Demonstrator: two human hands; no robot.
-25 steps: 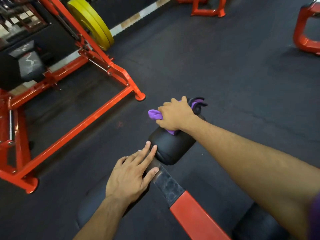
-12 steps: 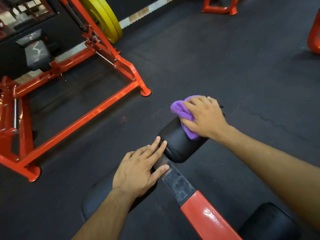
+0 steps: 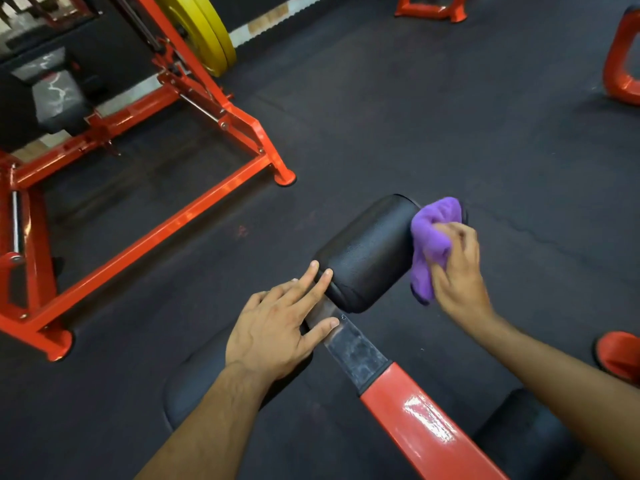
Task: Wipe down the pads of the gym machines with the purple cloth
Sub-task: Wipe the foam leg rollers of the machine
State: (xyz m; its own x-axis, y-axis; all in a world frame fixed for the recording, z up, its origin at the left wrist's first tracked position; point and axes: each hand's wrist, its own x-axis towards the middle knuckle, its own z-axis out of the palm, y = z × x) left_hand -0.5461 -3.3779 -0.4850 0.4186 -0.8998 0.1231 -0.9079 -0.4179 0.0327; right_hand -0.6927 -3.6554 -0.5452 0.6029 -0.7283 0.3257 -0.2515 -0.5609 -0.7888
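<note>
A black roller pad [image 3: 367, 251] sits at the end of a metal and orange bar [image 3: 408, 407] in the middle of the view. My right hand [image 3: 459, 271] grips the bunched purple cloth [image 3: 431, 237] and presses it against the pad's right side. My left hand [image 3: 277, 327] lies flat with straight fingers on the bar and on a second black pad [image 3: 194, 386] below it, fingertips touching the near end of the roller pad. A third black pad [image 3: 523, 434] shows at the lower right.
An orange machine frame [image 3: 145, 230] with yellow weight plates [image 3: 204, 32] and a black seat [image 3: 59, 95] stands to the left. More orange frame parts lie at the top [image 3: 433, 10] and right edge [image 3: 620, 64]. Dark rubber floor [image 3: 450, 116] spreads beyond.
My right hand has carried the purple cloth from the top of the roller pad round to its right side. My left hand has stayed on the bar.
</note>
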